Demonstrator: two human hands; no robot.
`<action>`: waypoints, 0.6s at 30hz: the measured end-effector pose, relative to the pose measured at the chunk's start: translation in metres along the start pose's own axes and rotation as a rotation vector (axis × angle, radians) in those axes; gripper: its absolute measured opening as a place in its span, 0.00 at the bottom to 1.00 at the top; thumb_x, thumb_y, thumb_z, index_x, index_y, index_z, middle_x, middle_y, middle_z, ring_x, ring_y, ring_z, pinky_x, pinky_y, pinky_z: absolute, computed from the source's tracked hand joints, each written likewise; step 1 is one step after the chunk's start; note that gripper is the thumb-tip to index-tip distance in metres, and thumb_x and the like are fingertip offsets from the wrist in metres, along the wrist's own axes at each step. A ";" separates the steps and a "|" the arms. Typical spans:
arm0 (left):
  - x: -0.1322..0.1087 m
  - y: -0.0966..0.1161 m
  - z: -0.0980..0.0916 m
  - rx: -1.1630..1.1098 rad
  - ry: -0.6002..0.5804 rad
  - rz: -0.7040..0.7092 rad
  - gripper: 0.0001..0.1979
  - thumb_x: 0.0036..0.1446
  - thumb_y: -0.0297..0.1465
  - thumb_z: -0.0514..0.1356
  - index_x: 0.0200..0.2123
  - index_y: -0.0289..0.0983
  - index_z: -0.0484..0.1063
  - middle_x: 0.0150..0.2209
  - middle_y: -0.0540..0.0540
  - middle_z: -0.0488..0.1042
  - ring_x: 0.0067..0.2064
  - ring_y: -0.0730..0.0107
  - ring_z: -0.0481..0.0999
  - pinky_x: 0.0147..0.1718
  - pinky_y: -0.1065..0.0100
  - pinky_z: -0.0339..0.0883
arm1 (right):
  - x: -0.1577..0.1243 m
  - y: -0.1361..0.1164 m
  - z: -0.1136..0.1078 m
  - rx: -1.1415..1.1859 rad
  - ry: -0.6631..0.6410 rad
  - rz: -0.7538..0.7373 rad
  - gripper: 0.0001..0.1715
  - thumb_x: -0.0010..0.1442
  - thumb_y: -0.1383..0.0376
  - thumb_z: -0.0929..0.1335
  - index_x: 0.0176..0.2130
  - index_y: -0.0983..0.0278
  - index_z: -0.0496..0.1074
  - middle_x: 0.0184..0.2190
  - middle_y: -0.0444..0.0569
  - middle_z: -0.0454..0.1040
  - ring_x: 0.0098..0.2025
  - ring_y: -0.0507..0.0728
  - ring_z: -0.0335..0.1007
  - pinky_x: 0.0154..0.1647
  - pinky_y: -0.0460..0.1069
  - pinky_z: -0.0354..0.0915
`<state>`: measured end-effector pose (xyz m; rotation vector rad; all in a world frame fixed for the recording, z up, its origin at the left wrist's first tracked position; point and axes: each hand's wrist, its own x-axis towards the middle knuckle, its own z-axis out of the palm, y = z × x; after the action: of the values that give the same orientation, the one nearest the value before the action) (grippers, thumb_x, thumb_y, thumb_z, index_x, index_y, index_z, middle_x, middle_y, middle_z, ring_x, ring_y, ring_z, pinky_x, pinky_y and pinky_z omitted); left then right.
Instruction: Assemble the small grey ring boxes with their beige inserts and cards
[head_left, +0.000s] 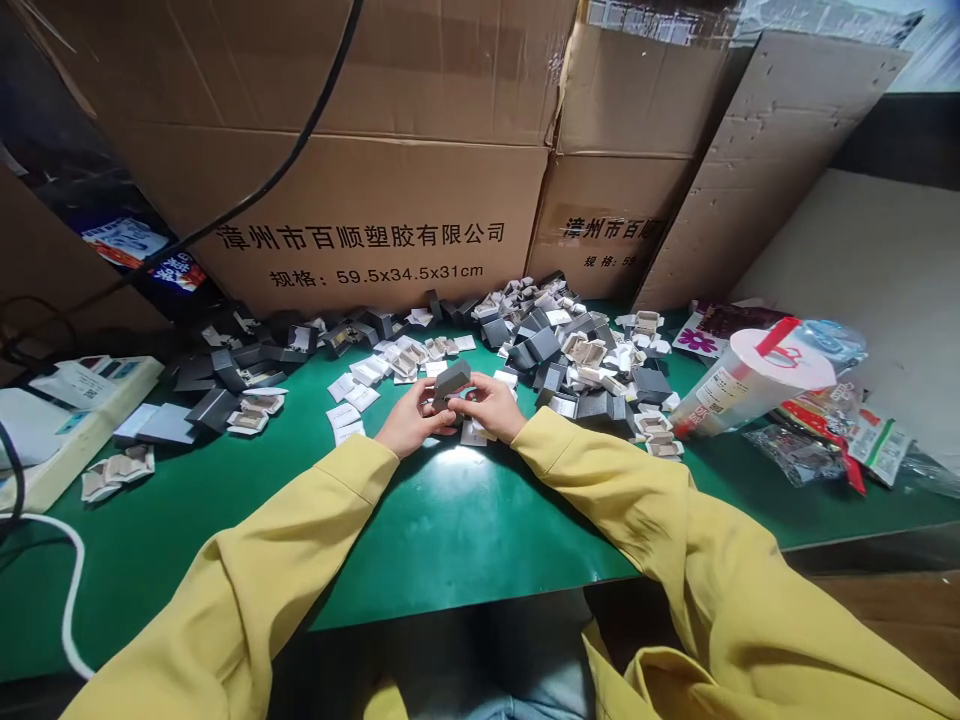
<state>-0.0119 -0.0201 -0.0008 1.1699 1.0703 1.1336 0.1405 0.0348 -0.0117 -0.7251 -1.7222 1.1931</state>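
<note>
A small dark grey box (452, 379) is held between both hands over the green table (420, 530). My left hand (409, 420) grips its left side with curled fingers. My right hand (491, 405) pinches it from the right, fingers closed at its lower edge. Both arms wear yellow sleeves. Behind the hands lies a heap of small grey boxes (551, 350) mixed with white and beige inserts (401, 362). More dark grey boxes (240, 365) lie scattered to the left.
Large cardboard cartons (390, 200) wall off the back of the table. A white power strip (75, 410) with a cable sits at the left edge. At right lie a tipped plastic drink cup (750, 385) and snack packets (832, 440).
</note>
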 end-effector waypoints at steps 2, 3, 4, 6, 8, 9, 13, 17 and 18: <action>0.000 0.001 -0.001 0.014 -0.001 -0.011 0.28 0.41 0.35 0.66 0.45 0.38 0.59 0.44 0.45 0.66 0.35 0.72 0.71 0.33 0.60 0.74 | 0.001 0.001 -0.001 0.009 -0.026 0.020 0.17 0.44 0.55 0.71 0.29 0.65 0.71 0.31 0.45 0.69 0.34 0.51 0.65 0.33 0.45 0.63; 0.000 0.001 -0.001 0.020 -0.001 -0.016 0.28 0.42 0.35 0.66 0.45 0.38 0.59 0.44 0.45 0.66 0.35 0.73 0.71 0.33 0.60 0.74 | 0.002 0.001 -0.001 0.014 -0.041 0.029 0.18 0.44 0.54 0.71 0.30 0.65 0.72 0.32 0.45 0.69 0.33 0.51 0.65 0.32 0.45 0.63; 0.000 0.002 -0.001 0.026 -0.001 -0.019 0.28 0.42 0.36 0.66 0.45 0.38 0.59 0.44 0.44 0.66 0.34 0.73 0.71 0.34 0.60 0.74 | 0.003 0.002 -0.002 0.019 -0.056 0.033 0.18 0.44 0.54 0.71 0.31 0.65 0.72 0.32 0.45 0.69 0.33 0.50 0.64 0.31 0.45 0.63; -0.001 0.003 -0.002 0.041 -0.007 -0.020 0.29 0.42 0.36 0.66 0.46 0.38 0.59 0.45 0.44 0.66 0.34 0.73 0.71 0.34 0.60 0.74 | 0.004 0.003 -0.001 0.029 -0.080 0.033 0.20 0.44 0.53 0.71 0.32 0.66 0.73 0.33 0.46 0.69 0.33 0.50 0.64 0.30 0.45 0.63; -0.002 0.005 -0.002 0.059 -0.017 -0.025 0.30 0.41 0.36 0.66 0.48 0.37 0.59 0.46 0.43 0.66 0.34 0.72 0.71 0.33 0.60 0.73 | 0.005 0.005 -0.001 0.041 -0.095 0.037 0.22 0.43 0.52 0.72 0.32 0.66 0.73 0.35 0.46 0.69 0.33 0.50 0.64 0.29 0.44 0.62; -0.002 0.005 -0.003 0.066 -0.019 -0.029 0.30 0.41 0.36 0.66 0.48 0.37 0.59 0.46 0.42 0.66 0.34 0.72 0.71 0.33 0.60 0.73 | 0.005 0.005 -0.001 0.045 -0.099 0.041 0.22 0.42 0.52 0.72 0.32 0.66 0.73 0.35 0.46 0.69 0.32 0.50 0.64 0.29 0.44 0.62; -0.003 0.006 -0.004 0.072 -0.013 -0.053 0.31 0.41 0.36 0.67 0.48 0.37 0.61 0.44 0.43 0.68 0.33 0.73 0.70 0.33 0.61 0.73 | 0.005 0.004 -0.001 0.025 -0.124 0.082 0.21 0.43 0.52 0.71 0.30 0.66 0.73 0.31 0.45 0.70 0.27 0.48 0.62 0.28 0.45 0.61; -0.001 0.005 -0.002 0.066 0.010 -0.043 0.30 0.40 0.37 0.67 0.48 0.37 0.62 0.44 0.45 0.68 0.31 0.75 0.71 0.34 0.62 0.73 | 0.004 0.004 0.000 0.033 -0.105 0.087 0.19 0.45 0.54 0.71 0.30 0.67 0.73 0.29 0.45 0.71 0.27 0.48 0.63 0.30 0.46 0.62; 0.000 0.004 -0.002 0.067 0.019 -0.035 0.30 0.41 0.37 0.66 0.48 0.38 0.62 0.45 0.45 0.68 0.32 0.75 0.71 0.34 0.62 0.73 | 0.004 0.004 0.000 0.033 -0.086 0.090 0.18 0.45 0.54 0.71 0.30 0.67 0.73 0.30 0.45 0.71 0.27 0.49 0.64 0.31 0.46 0.63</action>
<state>-0.0140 -0.0201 0.0033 1.1909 1.1471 1.0911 0.1382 0.0396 -0.0142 -0.7477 -1.7515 1.3282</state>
